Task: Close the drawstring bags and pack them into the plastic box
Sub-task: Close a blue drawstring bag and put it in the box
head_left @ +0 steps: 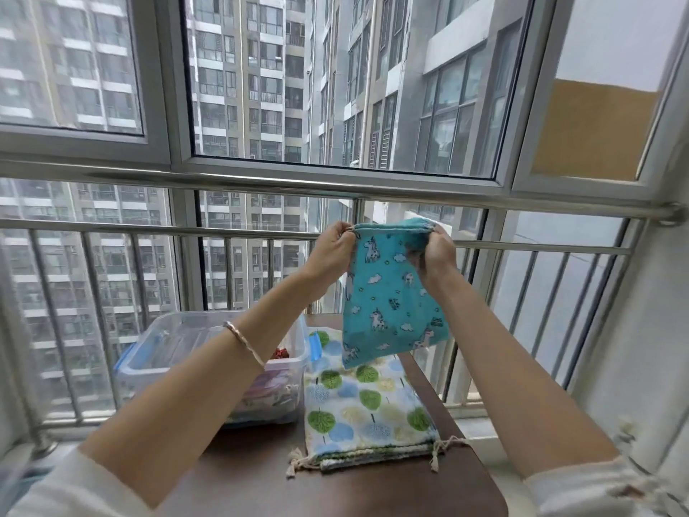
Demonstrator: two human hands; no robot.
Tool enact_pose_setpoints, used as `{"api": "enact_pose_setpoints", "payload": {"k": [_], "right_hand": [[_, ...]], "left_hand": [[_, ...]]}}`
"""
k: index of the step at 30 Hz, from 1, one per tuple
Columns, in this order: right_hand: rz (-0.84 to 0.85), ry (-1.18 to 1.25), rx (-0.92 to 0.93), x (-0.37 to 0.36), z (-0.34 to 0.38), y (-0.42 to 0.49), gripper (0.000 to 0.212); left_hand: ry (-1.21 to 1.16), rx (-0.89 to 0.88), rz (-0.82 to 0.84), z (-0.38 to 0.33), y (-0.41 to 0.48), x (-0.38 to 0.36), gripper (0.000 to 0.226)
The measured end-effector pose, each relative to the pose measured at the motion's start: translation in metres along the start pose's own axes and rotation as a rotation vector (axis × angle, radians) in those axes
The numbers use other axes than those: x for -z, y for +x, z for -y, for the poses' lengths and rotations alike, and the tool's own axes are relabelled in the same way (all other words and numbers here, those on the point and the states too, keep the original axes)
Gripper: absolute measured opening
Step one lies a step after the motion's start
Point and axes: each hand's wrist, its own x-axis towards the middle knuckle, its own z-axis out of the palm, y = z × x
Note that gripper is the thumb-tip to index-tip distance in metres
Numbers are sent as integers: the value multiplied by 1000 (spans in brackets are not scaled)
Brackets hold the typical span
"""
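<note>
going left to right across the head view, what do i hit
plastic box → left hand → blue unicorn bag → right hand; tree-print bags left out, they overlap the blue one

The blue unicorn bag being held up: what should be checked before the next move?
1. The left hand and right hand grip both ends of the blue bag at its top: ok.
2. Mouth of the blue bag drawn shut: not ok, its top stretches wide between the hands.
3. The plastic box is open on top: ok.
4. Room left in the box: cannot tell, the left arm hides part of it.
5. The tree-print bag on the table is closed: not ok, it lies flat with slack cords.
</note>
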Motion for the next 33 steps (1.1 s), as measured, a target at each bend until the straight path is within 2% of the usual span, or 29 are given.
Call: {"api": "enact_pose_setpoints", "payload": {"k": [6,8,10,13,16,21,23,25,27,28,30,33], "right_hand": [[-23,-453,135,-1,8,-30,28],[55,-588,187,-1,11,-40,27],[211,-693,188,-1,13,-55,30],[423,-682,106,-2,18,-77,27],[548,-780,34,3,10,-84,29],[677,-891,45,14,-8,-79,71],[680,-870,6,25,-10,-74,64],[625,-841,-13,48,-14,-65,54],[556,-737,-76,73,-21,-58,47],[513,-639,-131,81,-25,-58,47],[430,-387,-225,84,-39,-60,50],[374,45,-348,62,-57,-62,28]], "left_hand": [[142,-97,-93,-6,-32,23,22],[184,-99,-138,-6,-40,38,28],[234,-95,-165,-6,-52,56,28],[279,-76,-161,-5,-69,85,25],[313,-25,-136,-4,-84,113,24],[559,88,36,6,-99,157,20],[630,96,44,9,-105,177,18],[625,101,-106,11,-112,200,23],[500,157,-329,22,-117,226,29],[398,215,-388,29,-119,237,30],[130,330,-405,46,-120,239,31],[-493,342,-404,57,-109,218,27]]}}
